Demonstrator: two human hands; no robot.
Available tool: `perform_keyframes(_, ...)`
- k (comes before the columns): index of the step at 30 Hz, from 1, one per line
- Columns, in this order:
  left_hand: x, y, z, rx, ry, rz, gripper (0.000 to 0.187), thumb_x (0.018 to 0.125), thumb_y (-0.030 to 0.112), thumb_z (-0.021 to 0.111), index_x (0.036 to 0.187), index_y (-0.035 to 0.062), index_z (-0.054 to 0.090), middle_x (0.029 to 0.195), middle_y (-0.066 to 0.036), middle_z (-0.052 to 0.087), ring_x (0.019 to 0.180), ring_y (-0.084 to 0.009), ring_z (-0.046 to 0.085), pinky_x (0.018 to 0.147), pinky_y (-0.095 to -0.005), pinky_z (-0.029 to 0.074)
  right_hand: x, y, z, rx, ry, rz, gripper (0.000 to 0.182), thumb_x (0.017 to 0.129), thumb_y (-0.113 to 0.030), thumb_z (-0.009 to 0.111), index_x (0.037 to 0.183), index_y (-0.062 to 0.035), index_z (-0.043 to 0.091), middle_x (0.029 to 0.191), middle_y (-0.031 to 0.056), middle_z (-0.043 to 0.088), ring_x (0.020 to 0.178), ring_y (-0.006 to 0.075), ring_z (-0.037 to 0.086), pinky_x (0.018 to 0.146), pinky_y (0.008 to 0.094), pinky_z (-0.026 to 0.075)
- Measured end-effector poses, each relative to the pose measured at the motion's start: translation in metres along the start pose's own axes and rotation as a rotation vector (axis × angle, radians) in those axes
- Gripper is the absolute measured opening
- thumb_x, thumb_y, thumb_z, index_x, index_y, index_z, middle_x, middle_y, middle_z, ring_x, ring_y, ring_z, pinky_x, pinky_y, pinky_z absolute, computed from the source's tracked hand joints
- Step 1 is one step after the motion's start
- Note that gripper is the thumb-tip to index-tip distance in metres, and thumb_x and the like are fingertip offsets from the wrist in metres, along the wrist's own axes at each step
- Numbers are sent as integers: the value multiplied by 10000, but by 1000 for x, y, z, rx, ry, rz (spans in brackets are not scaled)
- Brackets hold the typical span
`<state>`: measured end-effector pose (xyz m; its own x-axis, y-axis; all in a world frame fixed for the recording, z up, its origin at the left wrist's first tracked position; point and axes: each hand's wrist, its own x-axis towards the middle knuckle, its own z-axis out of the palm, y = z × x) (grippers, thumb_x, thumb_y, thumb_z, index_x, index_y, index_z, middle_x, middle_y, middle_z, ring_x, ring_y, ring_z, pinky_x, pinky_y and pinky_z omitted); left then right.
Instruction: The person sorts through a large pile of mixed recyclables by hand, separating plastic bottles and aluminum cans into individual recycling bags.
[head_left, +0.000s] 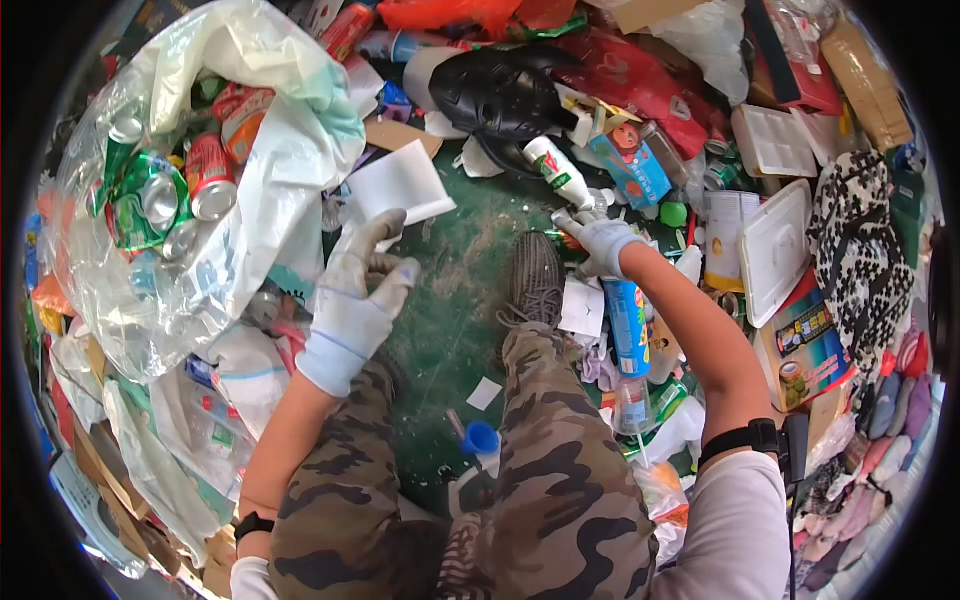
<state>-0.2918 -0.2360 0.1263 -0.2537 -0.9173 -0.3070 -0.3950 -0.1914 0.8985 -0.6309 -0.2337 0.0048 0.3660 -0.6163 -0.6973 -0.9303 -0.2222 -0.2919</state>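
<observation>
My left hand [358, 300], in a whitish glove, is raised with its fingers apart and nothing between them. Just beyond its fingertips lies a white foam block [402, 186]. At the left, a clear and white plastic bag [290, 150] holds several crushed cans, among them a red can [210, 165]. My right hand [597, 240], also gloved, reaches in among the items on the right; its fingertips are near a white bottle with a green and red label [558, 172], and whether they touch anything is unclear. Below that hand is a blue canister [627, 325].
Mixed waste surrounds my legs on the green floor [450, 270]. A black rubbery item [497, 92] lies ahead. At the right are a white plastic lid [776, 252], a white tray [772, 140] and a black-and-white cloth [862, 250]. A blue cup [480, 438] sits between my legs.
</observation>
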Motion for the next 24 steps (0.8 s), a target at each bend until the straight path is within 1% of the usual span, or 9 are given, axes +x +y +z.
perform_keyframes(1, 2, 1, 1, 4, -5, 35, 492, 808, 42, 549, 1274, -17, 403, 1164, -89, 502, 780, -67, 532, 676, -209, 494, -11, -2, -9, -90, 122, 41, 835, 631, -243, 758, 1348, -157, 338, 1242, 135, 454, 1074, 323, 514, 914, 392, 411)
perform_keyframes(2, 2, 0, 2, 2, -19, 32, 488, 809, 25, 536, 1276, -13, 399, 1172, -95, 495, 784, -80, 538, 676, -231, 520, -17, -7, -19, -57, -2, 223, 904, 602, -221, 783, 1369, -166, 307, 1287, 133, 410, 1108, 324, 490, 930, 391, 403)
perform_keyframes(5, 4, 3, 3, -20, -18, 26, 487, 809, 24, 535, 1277, -9, 400, 1174, -94, 496, 787, -81, 540, 667, -232, 518, -21, 29, 15, 369, 161, 89, 909, 594, -222, 793, 1357, -120, 310, 1258, 183, 455, 1143, 334, 461, 962, 391, 376)
perform_keyframes(7, 9, 5, 2, -44, -21, -3, 489, 808, 23, 535, 1278, -8, 400, 1174, -94, 496, 785, -81, 539, 665, -233, 519, -17, 26, 21, 327, 177, 134, 868, 598, -205, 781, 1334, -95, 334, 1220, 203, 487, 1125, 342, 478, 954, 393, 385)
perform_keyframes(9, 12, 7, 3, -65, -41, -28, 491, 808, 23, 535, 1279, -7, 399, 1174, -95, 495, 784, -81, 538, 664, -235, 519, -12, -1, 9, 278, 18, 97, 848, 605, -131, 733, 1346, -152, 320, 1189, 234, 495, 1068, 382, 517, 879, 417, 432)
perform_keyframes(12, 15, 7, 5, 5, -65, 3, 488, 811, 24, 537, 1278, -8, 398, 1172, -93, 498, 779, -78, 535, 669, -232, 517, 16, -22, 5, 28, -100, 42, 788, 610, -111, 698, 1320, -123, 356, 1194, 205, 508, 1070, 343, 527, 883, 398, 440)
perform_keyframes(16, 11, -7, 8, -10, -85, -21, 476, 823, 28, 534, 1278, -5, 398, 1164, -87, 502, 759, -74, 523, 677, -221, 504, 7, -14, -17, 239, -141, -11, 769, 622, -103, 666, 1322, -158, 353, 1126, 209, 545, 1011, 356, 552, 849, 404, 446)
perform_keyframes(21, 3, -16, 25, -15, -206, -192, 449, 817, 55, 574, 1247, 28, 448, 1059, -35, 525, 695, -38, 470, 621, -183, 407, -25, 40, 8, 380, 488, 98, 490, 711, -127, 597, 1189, -75, 502, 986, 199, 602, 934, 327, 584, 809, 367, 461)
perform_keyframes(24, -7, -53, 36, -37, -354, -246, 396, 822, 79, 586, 1198, 27, 475, 1031, -14, 525, 696, -30, 453, 605, -181, 393, -68, 79, 43, 526, 675, 391, 370, 767, -178, 593, 1121, -87, 537, 951, 163, 616, 869, 299, 602, 759, 376, 469)
